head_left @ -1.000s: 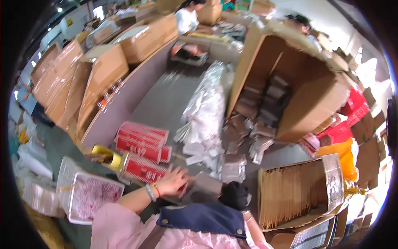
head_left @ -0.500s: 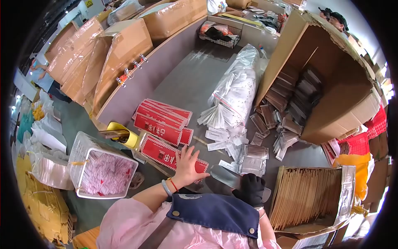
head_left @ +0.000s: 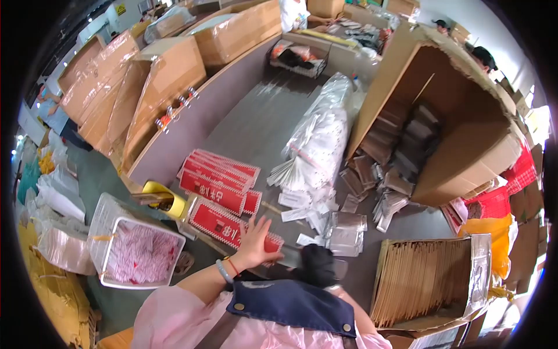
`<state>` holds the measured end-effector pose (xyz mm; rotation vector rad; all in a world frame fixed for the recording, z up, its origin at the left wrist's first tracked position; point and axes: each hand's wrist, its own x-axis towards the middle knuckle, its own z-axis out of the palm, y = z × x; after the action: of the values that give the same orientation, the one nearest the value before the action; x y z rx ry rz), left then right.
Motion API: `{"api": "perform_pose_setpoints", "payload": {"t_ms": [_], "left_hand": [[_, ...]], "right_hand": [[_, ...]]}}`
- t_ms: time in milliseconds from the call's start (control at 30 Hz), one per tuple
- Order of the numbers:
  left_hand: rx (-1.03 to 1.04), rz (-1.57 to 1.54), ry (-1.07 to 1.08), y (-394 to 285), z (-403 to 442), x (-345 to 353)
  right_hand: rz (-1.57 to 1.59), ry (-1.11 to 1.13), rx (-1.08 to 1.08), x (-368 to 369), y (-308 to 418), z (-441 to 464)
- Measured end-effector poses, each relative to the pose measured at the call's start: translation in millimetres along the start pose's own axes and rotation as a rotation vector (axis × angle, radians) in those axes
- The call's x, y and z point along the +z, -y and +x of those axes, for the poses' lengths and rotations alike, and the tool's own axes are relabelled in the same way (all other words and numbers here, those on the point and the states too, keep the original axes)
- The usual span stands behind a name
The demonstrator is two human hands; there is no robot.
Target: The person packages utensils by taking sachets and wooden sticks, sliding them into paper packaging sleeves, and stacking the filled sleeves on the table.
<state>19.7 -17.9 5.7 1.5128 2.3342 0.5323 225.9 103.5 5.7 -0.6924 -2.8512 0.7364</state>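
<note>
My left hand, bare, lies with fingers spread over the right end of a red printed card strip with a checkered edge. Close to its right is my right hand in a black glove, its fingers curled and blurred. A greyish see-through flat piece shows beside the glove; what the fingers hold is hidden. More red cards lie fanned in a pile beyond my left hand. Flat clear packets are stacked just past my right hand, near loose white paper packets.
A big carton on its side spills dark packets. Wooden sticks fill a box at the right. A white basket of pink-white packets stands at the left, near a yellow holder. A plastic bag lies mid-table.
My right gloved hand has moved left and slightly up, closer to my left hand. My left hand stays spread on the red card. The whole view has shifted slightly.
</note>
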Motion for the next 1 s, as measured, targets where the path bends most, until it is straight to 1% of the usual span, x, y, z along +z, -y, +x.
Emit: {"api": "perform_pose_setpoints", "payload": {"t_ms": [33, 100, 133, 167, 233, 267, 300, 367, 400, 433, 467, 500, 533, 567, 633, 667, 700, 733, 767, 833, 867, 900, 933, 967, 1000], "left_hand": [[0.0, 0.012, 0.052, 3, 0, -1], [0.053, 0.013, 0.077, 1, 10, -17], [0.105, -0.065, 0.053, 0, 23, -20], [0.152, -0.151, 0.039, -1, 36, -19], [0.326, -0.041, -0.129, -15, 71, -8], [0.332, 0.028, -0.119, -17, 80, 3], [0.35, 0.101, -0.127, -20, 96, 11], [0.388, 0.137, -0.011, -18, 110, 28], [0.488, 0.106, -0.063, -9, 115, 41], [0.51, 0.109, -0.052, -8, 122, 42], [0.501, 0.174, -0.015, -6, 122, 43], [0.482, 0.24, 0.028, -3, 117, 43], [0.491, 0.258, -0.019, -9, 114, 33], [0.488, 0.265, -0.005, -17, 110, 22], [0.499, 0.266, 0.0, -33, 107, 3], [0.513, 0.206, 0.038, -43, 108, 4], [0.51, 0.074, 0.067, -64, 107, 3], [0.52, -0.088, 0.045, -82, 112, 19], [0.559, -0.171, 0.081, -99, 121, 31], [0.574, -0.171, 0.05, -117, 138, 73], [0.59, -0.075, -0.055, -124, 146, 88], [0.607, 0.022, -0.164, -130, 150, 90], [0.615, 0.023, -0.173, -133, 152, 90], [0.535, 0.084, -0.11, -135, 153, 89], [0.453, 0.146, -0.043, -138, 155, 87]], "right_hand": [[-0.033, 0.043, -0.019, 7, 5, 11], [0.036, -0.117, -0.085, -3, 9, 9], [0.024, -0.193, -0.123, -23, 12, 6], [0.015, -0.202, -0.109, -29, 6, 0], [0.037, -0.306, 0.106, -42, -12, -23], [0.029, -0.34, 0.155, -52, -27, -39], [-0.052, -0.415, 0.274, -58, -39, -56], [-0.096, -0.554, 0.512, -68, -73, -97], [-0.168, -0.795, 0.473, -56, -109, -130], [-0.257, -0.722, 0.669, -65, -128, -161], [-0.025, -0.868, 0.751, -55, -165, -199], [-0.333, -0.861, 0.866, -71, -160, -219], [-0.226, -0.813, 1.033, -95, -155, -233], [-0.4, -0.809, 1.074, -93, -166, -252], [-0.495, -0.609, 1.123, -91, -179, -278], [-0.489, -0.604, 1.126, -88, -184, -280], [-0.438, -0.553, 1.2, -93, -183, -271], [-0.387, -0.501, 1.274, -95, -181, -267], [-0.385, -0.501, 1.275, -92, -184, -266], [-0.366, -0.57, 1.294, -86, -193, -262], [-0.367, -0.574, 1.297, -84, -194, -263], [-0.455, -0.463, 1.295, -83, -194, -262], [-0.54, -0.356, 1.288, -83, -196, -259], [-0.54, -0.372, 1.291, -84, -196, -258], [-0.462, -0.478, 1.273, -90, -186, -254]]}}
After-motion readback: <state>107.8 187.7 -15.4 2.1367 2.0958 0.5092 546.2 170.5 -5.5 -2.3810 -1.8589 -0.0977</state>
